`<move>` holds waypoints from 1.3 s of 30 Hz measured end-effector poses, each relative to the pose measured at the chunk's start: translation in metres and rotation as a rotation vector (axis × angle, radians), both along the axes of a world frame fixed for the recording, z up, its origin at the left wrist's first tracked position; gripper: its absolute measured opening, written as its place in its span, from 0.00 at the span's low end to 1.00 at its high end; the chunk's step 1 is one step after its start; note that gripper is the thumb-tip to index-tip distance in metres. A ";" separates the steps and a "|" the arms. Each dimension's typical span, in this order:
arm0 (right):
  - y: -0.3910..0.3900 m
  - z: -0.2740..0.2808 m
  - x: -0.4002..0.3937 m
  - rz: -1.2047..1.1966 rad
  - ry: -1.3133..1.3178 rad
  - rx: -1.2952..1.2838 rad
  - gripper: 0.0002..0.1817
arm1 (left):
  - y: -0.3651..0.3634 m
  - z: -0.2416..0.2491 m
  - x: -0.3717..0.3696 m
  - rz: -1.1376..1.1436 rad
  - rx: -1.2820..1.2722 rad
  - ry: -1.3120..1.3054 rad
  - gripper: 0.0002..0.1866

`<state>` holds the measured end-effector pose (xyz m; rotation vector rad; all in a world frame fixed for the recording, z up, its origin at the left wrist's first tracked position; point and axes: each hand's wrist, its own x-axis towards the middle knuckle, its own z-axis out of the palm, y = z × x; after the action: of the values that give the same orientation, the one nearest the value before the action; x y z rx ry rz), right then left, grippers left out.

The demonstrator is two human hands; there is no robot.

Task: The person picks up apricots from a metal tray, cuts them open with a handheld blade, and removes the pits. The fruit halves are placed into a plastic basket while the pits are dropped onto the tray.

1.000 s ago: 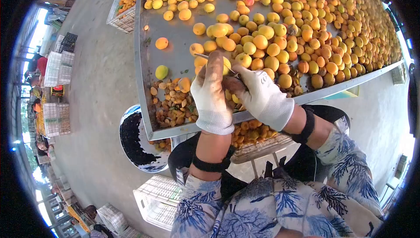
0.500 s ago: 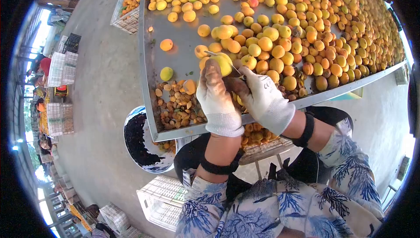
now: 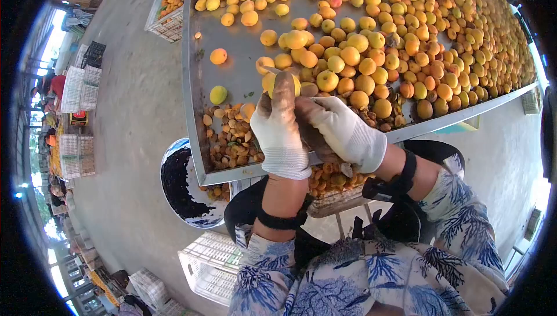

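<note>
My left hand (image 3: 281, 127), in a stained white glove, is closed around a yellow apricot (image 3: 296, 87) above the front edge of the metal table. A thin knife blade (image 3: 271, 70) shows at the fruit's upper left. My right hand (image 3: 345, 127), gloved too, presses close against the left with its fingers curled; the knife's handle is hidden in them. Just under the right hand a small brownish piece (image 3: 346, 169) shows over the apricot halves (image 3: 331, 181) below the table edge. Left of my hands lie many apricot pits (image 3: 232, 145) in the table's corner.
Whole apricots (image 3: 371, 55) cover most of the metal table (image 3: 232, 43), which has a raised rim. A round basin (image 3: 168, 171) with dark contents stands on the floor at left. White plastic crates (image 3: 212, 266) stand nearby and farther left, where people are also visible.
Both hands have shifted slightly left and down, the right drawing in against the left. More of the apricot is covered by the left thumb, and a brownish piece now appears beneath the right hand.
</note>
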<state>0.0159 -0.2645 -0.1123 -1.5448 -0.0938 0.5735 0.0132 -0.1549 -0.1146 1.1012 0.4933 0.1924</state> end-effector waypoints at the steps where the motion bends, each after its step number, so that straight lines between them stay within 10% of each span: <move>1: -0.003 0.008 0.000 0.018 0.114 0.091 0.21 | 0.001 0.001 0.000 -0.004 0.001 0.001 0.25; 3: -0.006 0.007 0.002 0.007 0.147 0.107 0.18 | 0.005 0.003 0.000 -0.124 -0.185 -0.047 0.24; 5: -0.005 -0.008 0.005 0.002 -0.594 -0.417 0.15 | 0.010 -0.009 0.002 -0.197 -0.253 -0.060 0.25; 10: 0.001 -0.016 -0.011 -0.050 -0.636 -0.478 0.14 | 0.003 -0.009 0.000 -0.129 -0.212 -0.027 0.24; 22: -0.016 0.017 0.001 0.137 0.529 0.318 0.17 | -0.001 0.012 -0.008 -0.244 -0.270 -0.045 0.24; 26: -0.012 -0.005 0.002 0.052 -0.135 0.019 0.15 | 0.005 0.014 0.000 -0.243 -0.296 0.040 0.22; 28: -0.016 -0.005 0.002 0.085 -0.581 -0.546 0.13 | 0.010 -0.008 0.002 -0.267 -0.150 -0.027 0.22; 35: 0.000 -0.029 -0.006 0.008 -0.603 -0.492 0.13 | 0.003 -0.007 0.001 -0.165 -0.218 -0.017 0.22; 39: 0.002 -0.005 -0.004 0.114 -0.107 -0.063 0.17 | 0.015 -0.019 0.003 -0.187 -0.235 0.025 0.23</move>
<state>0.0123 -0.2622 -0.1168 -1.6392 -0.2484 0.5885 0.0158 -0.1399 -0.1333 0.9145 0.4208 -0.0432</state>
